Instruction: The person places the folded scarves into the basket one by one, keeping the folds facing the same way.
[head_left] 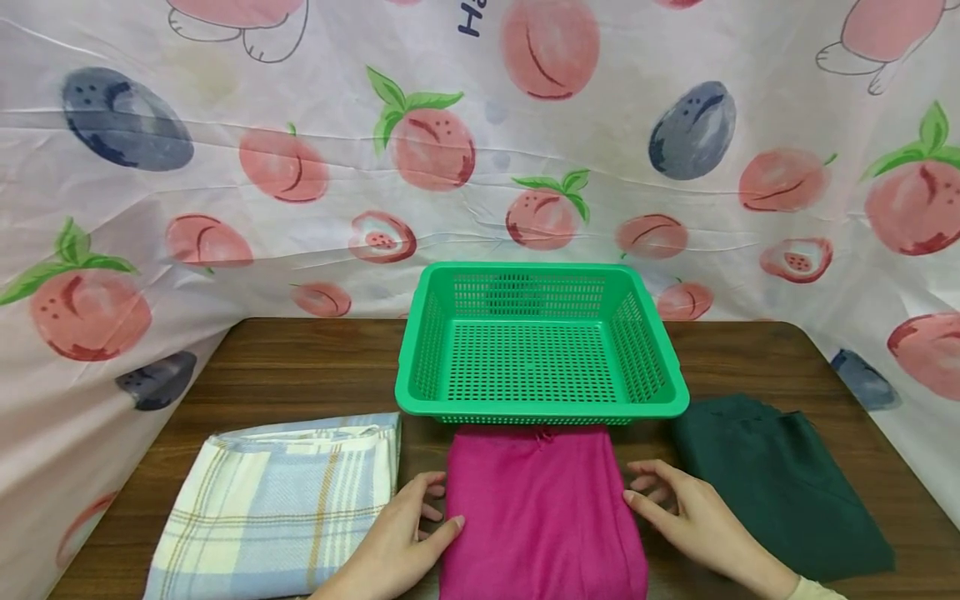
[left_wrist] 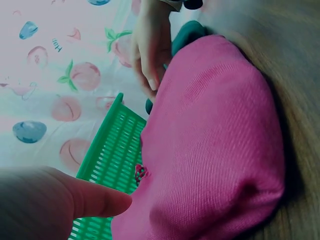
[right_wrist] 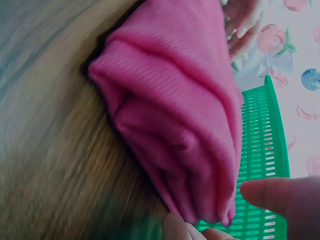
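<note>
A folded magenta cloth with a small tassel at its far edge lies in front of me. My left hand is at its left edge, thumb tip against the side and fingers loosely bent. On the opposite side my right hand has its thumb and fingers spread right by the edge. In the left wrist view, the left thumb overlaps the cloth's corner. The right wrist view shows the cloth's stacked, rounded folds, with the right fingertips beside their lower end.
Just behind the cloth stands a green perforated plastic basket. A folded plaid blanket lies to the left, and a dark green folded cloth to the right. The wooden table backs onto a fruit-printed curtain.
</note>
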